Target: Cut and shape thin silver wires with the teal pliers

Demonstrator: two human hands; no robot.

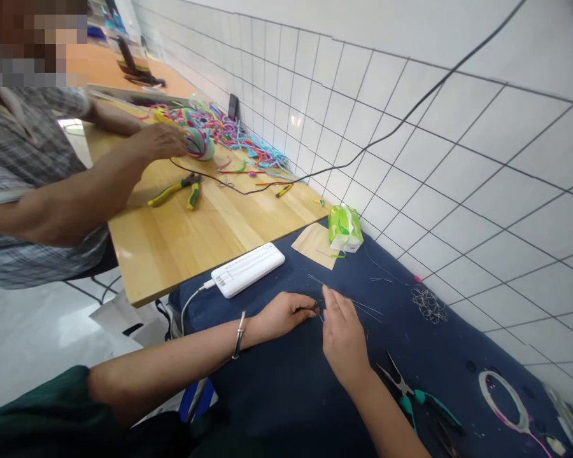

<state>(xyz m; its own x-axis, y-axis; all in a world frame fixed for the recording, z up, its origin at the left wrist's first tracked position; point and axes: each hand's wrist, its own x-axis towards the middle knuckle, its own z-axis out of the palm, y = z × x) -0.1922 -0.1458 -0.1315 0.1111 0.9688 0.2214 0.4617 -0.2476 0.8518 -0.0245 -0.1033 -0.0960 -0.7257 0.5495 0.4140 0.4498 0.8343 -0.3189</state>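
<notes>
My left hand (286, 313), with a silver bangle at the wrist, pinches a small dark piece (316, 308) between thumb and fingertips; its kind is too small to tell. Just right of it is my right hand (344, 334), its fingers pressed together and pointing away from me. The thumb and whatever the right hand may hold are hidden. Thin wires (368, 308) run out on both sides of the right fingers; whether they are held or lie on the dark blue cloth (277, 381) I cannot tell.
Pliers (403, 388), a ring-shaped spool (503, 401) and a wire coil (430, 303) lie to the right. Ahead are a white power bank (248, 270), beige paper (315, 247) and a tissue pack (345, 228). A co-worker's hand (165, 141) is by colourful strands (219, 127) on the wooden table (181, 235).
</notes>
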